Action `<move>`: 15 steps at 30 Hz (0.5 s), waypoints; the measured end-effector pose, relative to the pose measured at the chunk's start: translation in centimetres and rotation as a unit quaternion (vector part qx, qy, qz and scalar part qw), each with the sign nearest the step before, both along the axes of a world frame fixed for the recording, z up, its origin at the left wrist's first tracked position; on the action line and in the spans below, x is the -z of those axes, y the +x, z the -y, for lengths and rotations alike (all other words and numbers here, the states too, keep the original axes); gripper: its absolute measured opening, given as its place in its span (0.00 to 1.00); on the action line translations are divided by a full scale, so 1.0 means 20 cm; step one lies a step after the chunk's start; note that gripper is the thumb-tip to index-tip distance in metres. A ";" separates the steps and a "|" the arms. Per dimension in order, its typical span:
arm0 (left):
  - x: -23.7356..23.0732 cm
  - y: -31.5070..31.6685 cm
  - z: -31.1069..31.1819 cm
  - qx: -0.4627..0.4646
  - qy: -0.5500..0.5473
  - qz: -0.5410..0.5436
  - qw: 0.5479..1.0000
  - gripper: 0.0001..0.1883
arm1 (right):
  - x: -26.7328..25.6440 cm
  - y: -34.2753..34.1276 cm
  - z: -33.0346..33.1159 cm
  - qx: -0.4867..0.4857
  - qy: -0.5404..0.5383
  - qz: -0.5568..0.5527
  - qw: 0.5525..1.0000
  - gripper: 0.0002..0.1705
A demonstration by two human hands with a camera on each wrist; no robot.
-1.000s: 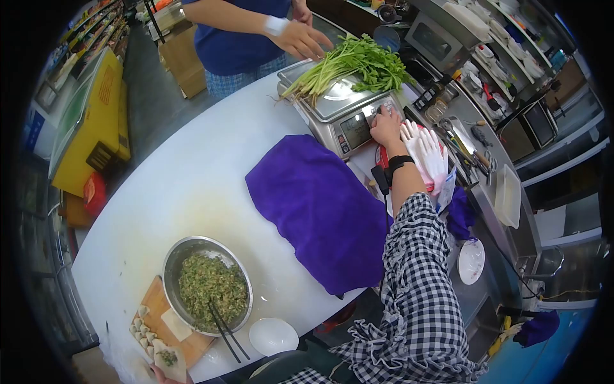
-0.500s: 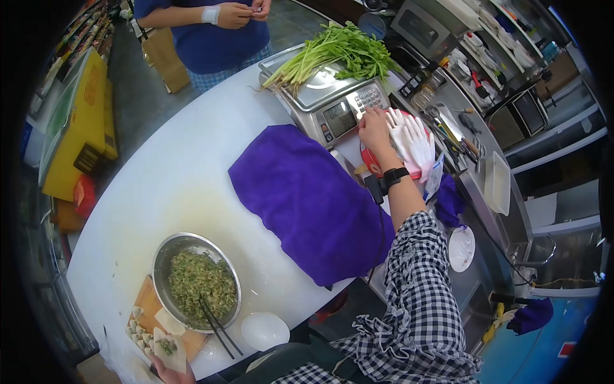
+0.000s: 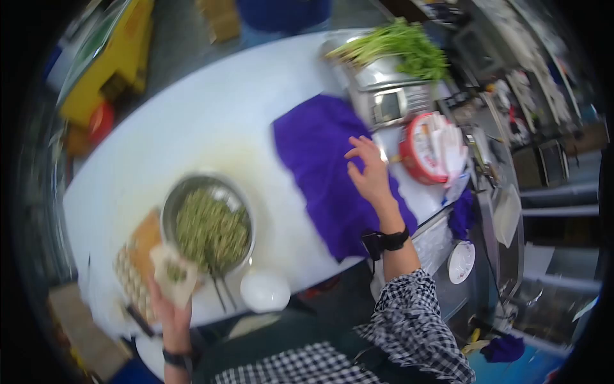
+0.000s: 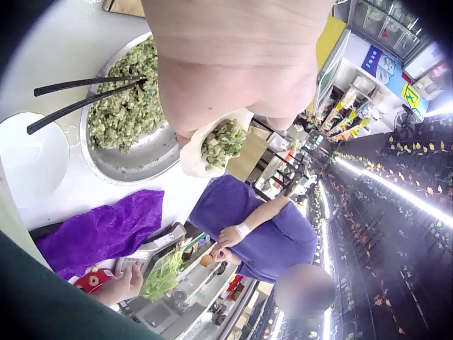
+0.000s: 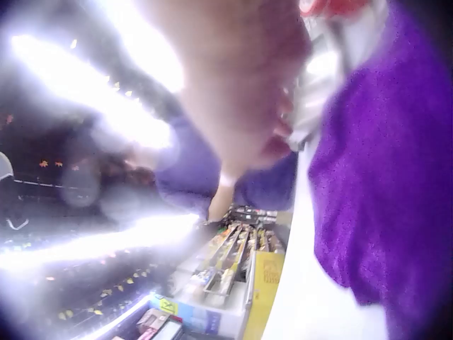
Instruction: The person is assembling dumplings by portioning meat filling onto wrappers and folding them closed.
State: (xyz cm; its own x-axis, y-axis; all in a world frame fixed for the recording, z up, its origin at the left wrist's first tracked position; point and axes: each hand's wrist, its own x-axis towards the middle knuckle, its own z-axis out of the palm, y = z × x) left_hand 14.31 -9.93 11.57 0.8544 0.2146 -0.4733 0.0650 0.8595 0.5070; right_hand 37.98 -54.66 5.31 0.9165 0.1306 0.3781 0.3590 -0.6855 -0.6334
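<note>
My left hand holds a thin dough wrapper with green-flecked filling in its middle, beside the bowl. In the left wrist view the wrapper is cupped up around the filling. My right hand, fingers loosely spread and holding nothing, is over the purple cloth. A steel bowl contains chopped filling and a pair of dark chopsticks. Left of it, several folded dumplings lie by a wooden board.
At the far end, a digital scale bears leafy green stalks. White gloves lie on a red round tub beside it. A white bowl stands near the front edge. A person in blue stands across the table.
My right hand has come back from the scale's keypad to over the purple cloth. My left hand with the filled wrapper has risen further into the head view, which has shifted.
</note>
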 end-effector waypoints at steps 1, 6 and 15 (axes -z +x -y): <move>-0.04 0.02 0.03 0.050 0.005 0.052 0.997 0.30 | -0.05 -0.08 -0.08 -0.019 0.008 -0.008 1.000 0.12; -0.12 -0.02 0.02 0.094 -0.028 0.084 0.992 0.35 | -0.23 -0.58 -0.46 -0.146 0.085 -0.076 0.983 0.15; -0.09 -0.16 -0.08 0.128 -0.088 0.105 0.982 0.35 | -0.07 -1.33 -0.85 -0.295 -0.154 -0.082 0.939 0.44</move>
